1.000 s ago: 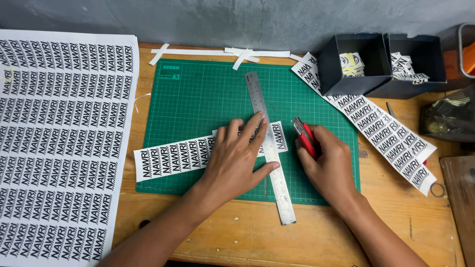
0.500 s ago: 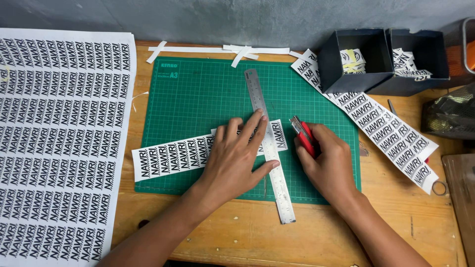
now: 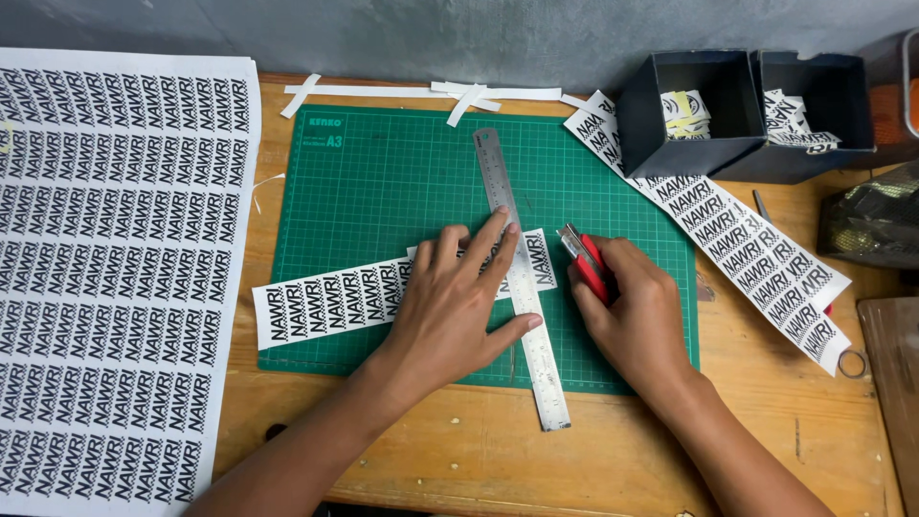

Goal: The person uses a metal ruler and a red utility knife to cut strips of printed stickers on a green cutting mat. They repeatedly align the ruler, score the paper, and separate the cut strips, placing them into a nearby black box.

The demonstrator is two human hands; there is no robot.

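Left hand [image 3: 458, 302]: spread flat, fingers wide, pressing down on the ruler and the strip beneath it.
Right hand [image 3: 634, 308]: closed around a red utility knife [image 3: 585, 263], blade end pointing up and left, just beside the ruler's right edge.
Steel ruler [image 3: 518, 278]: on the green cutting mat [image 3: 383, 182], long axis running from upper left to lower right (near end past the mat's front edge, over the wooden table [image 3: 613, 460]).
Printed strip [image 3: 335, 302]: long axis nearly left to right, tilted slightly up toward the right, crossing under the ruler; left end just over the mat's edge.
Large printed sheet [image 3: 115, 268]: left of the mat, hanging over the table edge.
Second strip [image 3: 737, 254]: diagonal, right of the mat, upper end under the dark boxes.
Dark boxes [image 3: 747, 120]: two, side by side at the far right, holding cut pieces.
White offcuts [image 3: 421, 94]: thin slivers along the mat's far edge.
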